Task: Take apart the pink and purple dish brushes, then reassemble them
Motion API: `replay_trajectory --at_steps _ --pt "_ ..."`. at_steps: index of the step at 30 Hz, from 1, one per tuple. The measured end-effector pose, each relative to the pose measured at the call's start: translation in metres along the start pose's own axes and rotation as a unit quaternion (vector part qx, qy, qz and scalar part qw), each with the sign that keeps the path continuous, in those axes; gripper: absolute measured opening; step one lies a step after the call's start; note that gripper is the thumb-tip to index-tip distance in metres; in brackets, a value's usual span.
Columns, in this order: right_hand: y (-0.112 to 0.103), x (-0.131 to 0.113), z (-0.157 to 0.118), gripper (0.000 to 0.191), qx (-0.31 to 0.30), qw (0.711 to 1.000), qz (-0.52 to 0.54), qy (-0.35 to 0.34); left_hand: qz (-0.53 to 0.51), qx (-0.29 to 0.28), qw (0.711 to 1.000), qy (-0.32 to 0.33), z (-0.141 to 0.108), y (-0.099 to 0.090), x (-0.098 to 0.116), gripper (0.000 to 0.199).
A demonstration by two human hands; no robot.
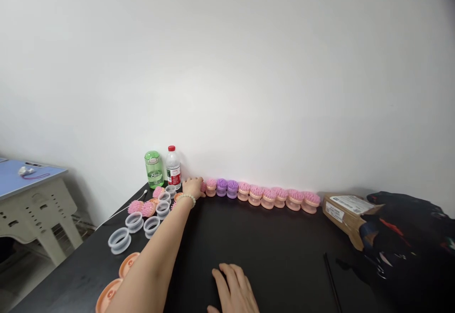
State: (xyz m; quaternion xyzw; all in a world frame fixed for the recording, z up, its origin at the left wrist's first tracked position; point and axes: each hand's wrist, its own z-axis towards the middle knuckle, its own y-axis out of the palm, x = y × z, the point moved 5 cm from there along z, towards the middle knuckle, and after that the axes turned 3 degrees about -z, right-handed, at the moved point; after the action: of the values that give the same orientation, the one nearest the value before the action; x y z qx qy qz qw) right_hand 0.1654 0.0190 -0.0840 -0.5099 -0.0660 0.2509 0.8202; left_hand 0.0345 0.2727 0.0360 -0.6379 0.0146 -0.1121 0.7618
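Observation:
My left hand (192,187), with a beaded bracelet at the wrist, reaches to the far edge of the black table (270,237). Its fingers and thumb close around a pink bristled brush (203,187) at the left end of a row of pink and purple brushes (263,195) along the wall. My right hand (232,289) lies on the tabletop near the bottom of the view, fingers apart, holding nothing. Left of my arm sit clear plastic rings (119,240), loose pink bristled heads (135,207) and orange-pink round bases (107,296).
A green bottle (154,170) and a water bottle (173,168) stand at the back corner. A cardboard parcel (346,218) and black fabric (408,237) lie at the right. A white cable (117,216) runs off the table's left edge, beyond which stands a blue-topped desk (31,194).

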Motion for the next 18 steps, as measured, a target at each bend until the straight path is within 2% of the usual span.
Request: replay_trajectory --at_steps 4,10,14,18 --pt "-0.003 0.004 -0.001 0.052 0.000 1.000 -0.004 -0.001 -0.001 -0.036 0.999 0.017 -0.015 -0.006 -0.023 0.034" --pt "-0.010 -0.001 0.000 0.052 -0.003 1.000 0.002 -0.010 0.022 -0.053 0.998 0.027 -0.038 -0.026 -0.036 0.033" --pt "-0.020 -0.006 0.004 0.048 0.001 1.000 0.003 0.007 0.022 -0.021 0.998 0.053 -0.050 -0.032 -0.032 0.034" --pt "-0.029 -0.010 0.006 0.046 -0.015 1.000 0.004 0.011 -0.010 -0.035 0.993 0.112 -0.057 -0.019 -0.014 0.032"
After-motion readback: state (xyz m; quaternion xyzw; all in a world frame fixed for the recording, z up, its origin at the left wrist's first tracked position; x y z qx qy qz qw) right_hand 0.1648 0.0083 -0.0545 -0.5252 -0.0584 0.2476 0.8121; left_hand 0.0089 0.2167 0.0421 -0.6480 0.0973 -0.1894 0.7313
